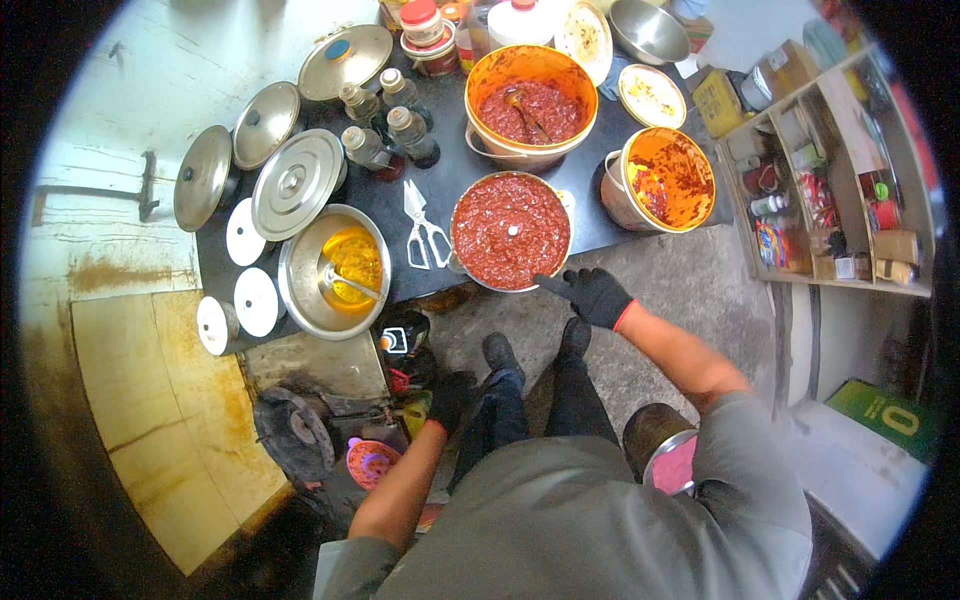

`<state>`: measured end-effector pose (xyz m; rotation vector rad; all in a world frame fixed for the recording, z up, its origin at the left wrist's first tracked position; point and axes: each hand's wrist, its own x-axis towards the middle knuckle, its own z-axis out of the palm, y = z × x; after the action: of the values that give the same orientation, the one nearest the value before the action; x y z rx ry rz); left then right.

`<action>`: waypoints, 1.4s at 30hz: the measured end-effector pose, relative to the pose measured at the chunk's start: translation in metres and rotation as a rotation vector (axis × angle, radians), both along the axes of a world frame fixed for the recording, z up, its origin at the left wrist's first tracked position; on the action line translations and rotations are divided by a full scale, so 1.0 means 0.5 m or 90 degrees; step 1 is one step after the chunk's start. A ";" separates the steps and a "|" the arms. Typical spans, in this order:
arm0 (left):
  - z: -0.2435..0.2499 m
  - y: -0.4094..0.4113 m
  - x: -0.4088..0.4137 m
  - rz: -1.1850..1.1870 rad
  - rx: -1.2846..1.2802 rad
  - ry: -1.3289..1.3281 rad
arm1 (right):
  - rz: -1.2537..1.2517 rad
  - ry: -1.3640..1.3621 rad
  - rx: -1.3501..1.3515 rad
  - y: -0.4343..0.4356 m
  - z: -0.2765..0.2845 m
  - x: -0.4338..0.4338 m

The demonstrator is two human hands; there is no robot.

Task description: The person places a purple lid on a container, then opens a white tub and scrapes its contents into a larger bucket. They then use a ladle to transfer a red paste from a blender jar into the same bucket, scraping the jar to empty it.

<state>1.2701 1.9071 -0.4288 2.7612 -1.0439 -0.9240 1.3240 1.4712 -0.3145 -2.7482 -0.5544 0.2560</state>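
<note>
My right hand (595, 295), in a black glove with a red cuff, has a finger at the near right rim of a round pan full of red chili paste (512, 229). My left hand (452, 401), gloved alike, hangs low beside my leg, below the table edge; whether it holds anything is unclear. Kitchen scissors (424, 229) lie left of the pan. Behind the pan stands an orange-lined bucket (532, 97) with red paste and a ladle in it. Another bucket (670, 180), smeared inside with red, is to the right. A steel bowl (336, 271) of yellow oil holds a ladle.
Several glass bottles (390, 124) and metal lids (298, 184) occupy the table's left part. Smeared bucket lids (652, 96) and an empty steel bowl (649, 30) are at the back right. A wooden shelf (832, 172) is at the right. A metal bin (660, 450) stands by my right leg.
</note>
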 end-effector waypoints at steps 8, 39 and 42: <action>0.115 -0.127 -0.053 0.082 0.079 0.142 | -0.067 -0.030 -0.080 -0.112 0.019 0.085; 0.181 -0.233 -0.149 0.412 -0.082 0.277 | -0.127 0.131 0.197 -0.156 -0.078 0.179; 0.186 -0.231 -0.127 0.392 0.021 0.358 | -0.141 0.117 0.248 -0.136 -0.090 0.125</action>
<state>1.2063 1.7918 -0.3358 2.3494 -0.0852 -1.4475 1.3866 1.4034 -0.3597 -2.3515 -0.2203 0.3065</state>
